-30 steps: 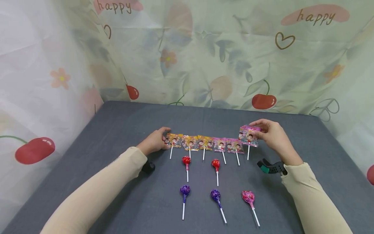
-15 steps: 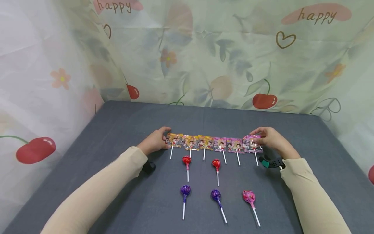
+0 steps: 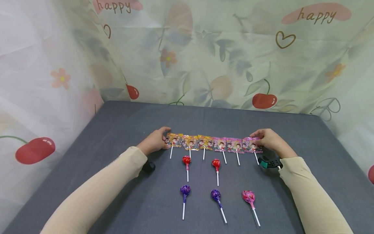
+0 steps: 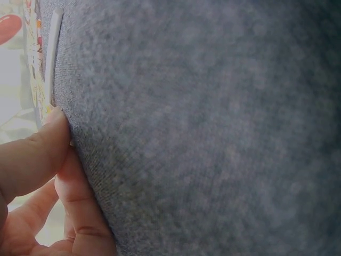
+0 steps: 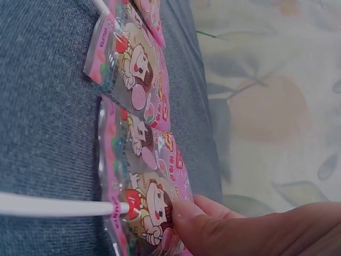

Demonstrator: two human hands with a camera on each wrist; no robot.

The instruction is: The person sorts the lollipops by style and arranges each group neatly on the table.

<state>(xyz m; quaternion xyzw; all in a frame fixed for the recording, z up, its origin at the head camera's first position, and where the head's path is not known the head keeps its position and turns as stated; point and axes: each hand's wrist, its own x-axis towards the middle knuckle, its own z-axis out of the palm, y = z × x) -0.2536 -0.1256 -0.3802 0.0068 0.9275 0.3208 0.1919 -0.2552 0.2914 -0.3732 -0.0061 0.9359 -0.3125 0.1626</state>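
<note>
A row of flat-wrapped lollipops lies across the table. At its left end is a yellow-wrapped lollipop (image 3: 174,140), and my left hand (image 3: 155,140) pinches the wrapper's outer edge between thumb and finger. The right end is a pink-wrapped lollipop (image 3: 252,145) lying flat, its stick towards me. My right hand (image 3: 270,141) holds its upper right edge; in the right wrist view the thumb (image 5: 194,221) lies on top of the wrapper (image 5: 154,197). Between them lie two more yellow-wrapped lollipops (image 3: 205,143) and two more pink-wrapped lollipops (image 3: 235,146), side by side.
Nearer to me lie two red ball lollipops (image 3: 216,164), two purple ball lollipops (image 3: 215,195) and one pink ball lollipop (image 3: 248,197), sticks towards me. The dark grey table (image 3: 131,201) is bordered by a printed curtain (image 3: 190,65) at the back and sides.
My right hand has lowered the pink-wrapped lollipop onto the table at the row's right end, moving it slightly right and nearer. The left hand has stayed in place.
</note>
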